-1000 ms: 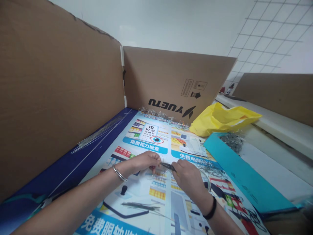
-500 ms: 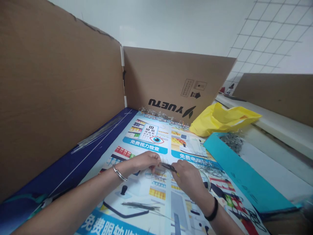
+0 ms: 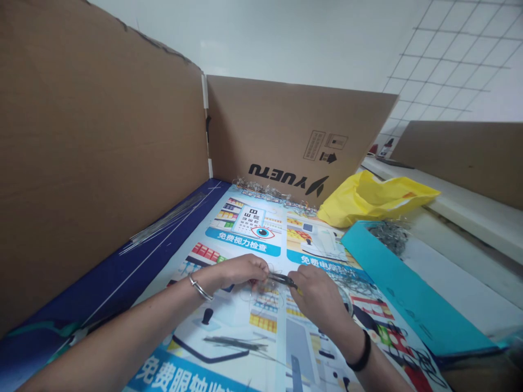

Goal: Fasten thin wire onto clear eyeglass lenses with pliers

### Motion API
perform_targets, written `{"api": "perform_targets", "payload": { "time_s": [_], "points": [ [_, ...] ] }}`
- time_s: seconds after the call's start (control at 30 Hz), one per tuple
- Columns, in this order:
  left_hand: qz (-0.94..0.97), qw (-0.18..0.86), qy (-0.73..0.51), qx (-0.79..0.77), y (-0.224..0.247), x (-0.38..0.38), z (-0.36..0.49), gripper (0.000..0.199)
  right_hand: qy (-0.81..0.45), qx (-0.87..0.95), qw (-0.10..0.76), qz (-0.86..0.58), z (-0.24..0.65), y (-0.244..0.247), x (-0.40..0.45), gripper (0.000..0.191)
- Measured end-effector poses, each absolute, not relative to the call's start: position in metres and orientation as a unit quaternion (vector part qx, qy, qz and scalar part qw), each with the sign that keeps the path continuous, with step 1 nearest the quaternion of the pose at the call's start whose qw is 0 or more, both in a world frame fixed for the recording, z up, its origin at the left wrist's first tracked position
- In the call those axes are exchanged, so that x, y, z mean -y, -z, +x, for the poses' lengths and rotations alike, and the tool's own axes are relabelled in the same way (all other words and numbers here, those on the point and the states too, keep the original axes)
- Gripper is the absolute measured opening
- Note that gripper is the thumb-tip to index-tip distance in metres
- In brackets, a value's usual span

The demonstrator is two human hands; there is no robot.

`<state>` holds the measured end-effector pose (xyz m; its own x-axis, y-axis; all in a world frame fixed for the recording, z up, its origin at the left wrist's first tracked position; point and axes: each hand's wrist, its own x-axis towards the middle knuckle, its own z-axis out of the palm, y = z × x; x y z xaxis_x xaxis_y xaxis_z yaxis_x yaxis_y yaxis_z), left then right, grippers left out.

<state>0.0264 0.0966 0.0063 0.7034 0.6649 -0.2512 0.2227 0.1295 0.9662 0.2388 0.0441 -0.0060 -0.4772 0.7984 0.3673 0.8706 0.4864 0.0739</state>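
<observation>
Over the printed poster (image 3: pixel 281 321), my right hand (image 3: pixel 316 291) is closed round the handles of a pair of pliers (image 3: pixel 281 279) with dark jaws and a bit of yellow at the grip. The jaws point left and reach the fingertips of my left hand (image 3: pixel 247 270). Those fingers are pinched on a thin wire (image 3: pixel 250 296), which seems to curve in a loose loop below them. Its exact shape is too fine to make out. Nearer to me a bundle of straight wires (image 3: pixel 237 343) lies on the poster.
Cardboard walls (image 3: pixel 102 130) stand at the left and back. Long wires (image 3: pixel 163 223) lie on the blue strip at left. A yellow bag (image 3: pixel 371 198), a turquoise box (image 3: pixel 412 288) with tangled wire (image 3: pixel 390 237) and black loops (image 3: pixel 420 354) are on the right.
Both hands stay nearly in place. The pliers' jaws look slightly more parted than before, and the right wrist has shifted a little to the right.
</observation>
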Motion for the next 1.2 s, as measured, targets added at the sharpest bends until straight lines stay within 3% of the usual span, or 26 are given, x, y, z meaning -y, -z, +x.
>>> {"api": "perform_targets", "payload": {
  "time_s": [0.7, 1.2],
  "points": [
    [0.608, 0.705, -0.154, -0.330, -0.003, -0.098, 0.026, 0.005, 0.165, 0.855, 0.177, -0.459, 0.244, 0.013, -0.047, 0.011],
    [0.583, 0.730, -0.159, -0.321, 0.004, -0.098, 0.026, 0.008, 0.187, 0.872, 0.129, -0.433, 0.241, 0.006, -0.045, 0.006]
  ]
}}
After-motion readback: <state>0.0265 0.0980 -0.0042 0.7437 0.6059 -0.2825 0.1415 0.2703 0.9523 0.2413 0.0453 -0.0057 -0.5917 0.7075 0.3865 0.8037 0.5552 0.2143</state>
